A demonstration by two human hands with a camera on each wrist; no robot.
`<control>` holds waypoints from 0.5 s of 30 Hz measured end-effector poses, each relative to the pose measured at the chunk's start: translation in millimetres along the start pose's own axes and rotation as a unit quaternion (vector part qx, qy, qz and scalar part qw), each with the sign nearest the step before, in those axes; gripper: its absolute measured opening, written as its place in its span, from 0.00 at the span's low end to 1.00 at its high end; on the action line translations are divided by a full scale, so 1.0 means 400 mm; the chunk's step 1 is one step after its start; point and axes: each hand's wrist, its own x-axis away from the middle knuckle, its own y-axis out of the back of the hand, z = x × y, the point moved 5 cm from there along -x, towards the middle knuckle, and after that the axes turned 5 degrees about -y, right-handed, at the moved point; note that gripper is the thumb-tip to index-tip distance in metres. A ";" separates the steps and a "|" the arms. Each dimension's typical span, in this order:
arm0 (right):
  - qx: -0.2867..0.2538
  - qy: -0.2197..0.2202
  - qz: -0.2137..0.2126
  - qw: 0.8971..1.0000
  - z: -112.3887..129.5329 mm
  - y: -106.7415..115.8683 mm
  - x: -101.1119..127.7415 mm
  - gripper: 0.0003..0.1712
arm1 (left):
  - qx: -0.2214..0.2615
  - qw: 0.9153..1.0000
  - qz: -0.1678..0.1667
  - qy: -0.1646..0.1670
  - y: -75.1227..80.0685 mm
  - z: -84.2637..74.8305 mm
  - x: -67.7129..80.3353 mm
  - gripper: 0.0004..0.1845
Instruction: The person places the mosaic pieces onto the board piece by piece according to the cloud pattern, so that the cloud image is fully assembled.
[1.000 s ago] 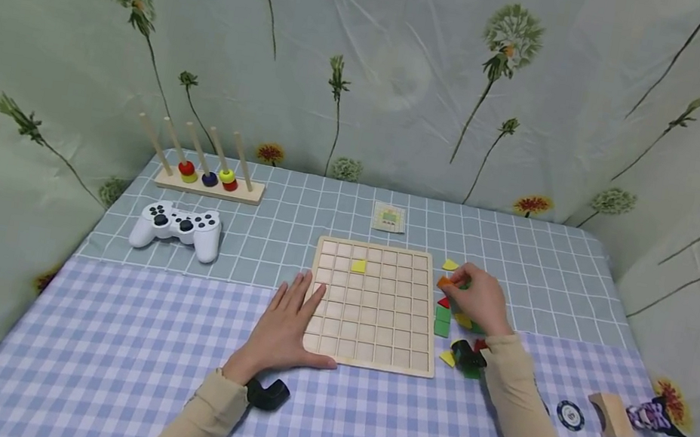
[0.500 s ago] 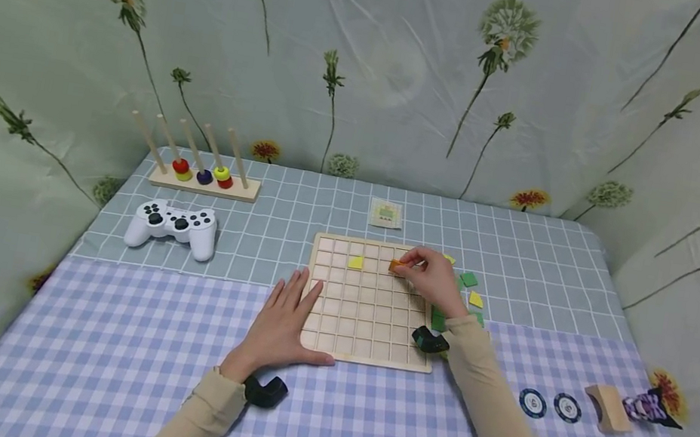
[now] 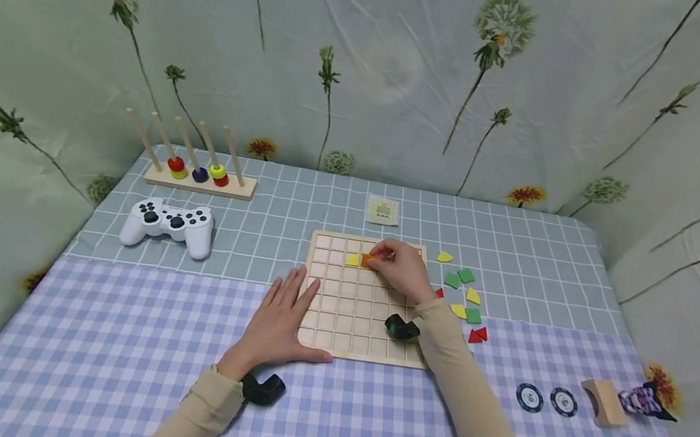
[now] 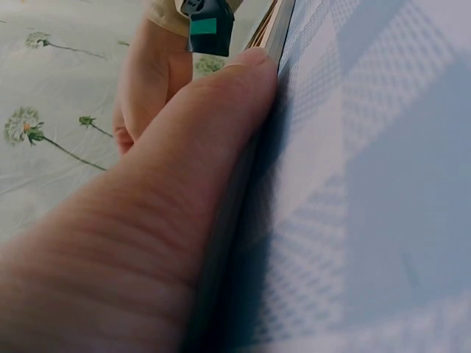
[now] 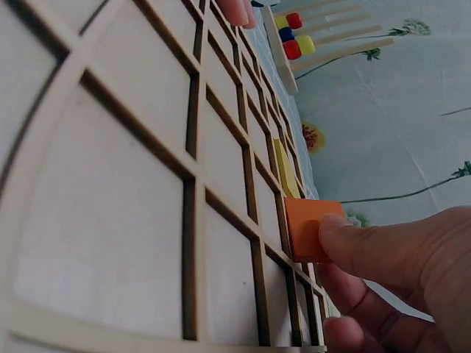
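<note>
We see the right hand (image 3: 402,269) pinching a small flat orange tile (image 3: 368,259) between thumb and fingertips, its grip narrow around the piece and holding it over the upper rows of the pale wooden grid board (image 3: 340,324), just beside the yellow tile (image 3: 353,259) already seated in a cell. In the right wrist view the orange tile (image 5: 309,228) stands on edge, tilted rather than flat, its broad face turned toward the yellow tile (image 5: 285,169) and its lower edge close to the raised wooden ribs; we cannot tell whether it touches the board. The board is square, light plywood, divided by thin raised strips into shallow square cells, and it lies flat on the counter covered by a lilac and white checked cloth (image 3: 94,361). The left hand (image 3: 278,322) rests flat with straight fingers on the board's left edge, its grip wide and holding nothing, the thumb (image 4: 221,110) pressed along the near rim. To the right of the board lie loose flat tiles in green, yellow and red (image 3: 464,298). Farther off sit a white plastic game controller (image 3: 169,222), a wooden peg rack with coloured rings (image 3: 200,176) and two round dark blue chips (image 3: 544,399).
</note>
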 end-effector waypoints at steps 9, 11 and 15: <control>0.073 0.001 -0.004 0.997 0.002 -0.007 -0.010 0.09 | -0.008 1.000 -0.002 -0.005 0.001 0.005 -0.001 0.67; 0.088 -0.007 -0.004 0.996 0.001 -0.008 -0.007 0.09 | -0.009 1.000 0.003 -0.002 -0.001 0.005 -0.001 0.67; 0.093 -0.015 -0.003 0.996 0.002 -0.007 0.000 0.09 | -0.008 1.000 0.011 0.006 -0.002 0.006 0.000 0.67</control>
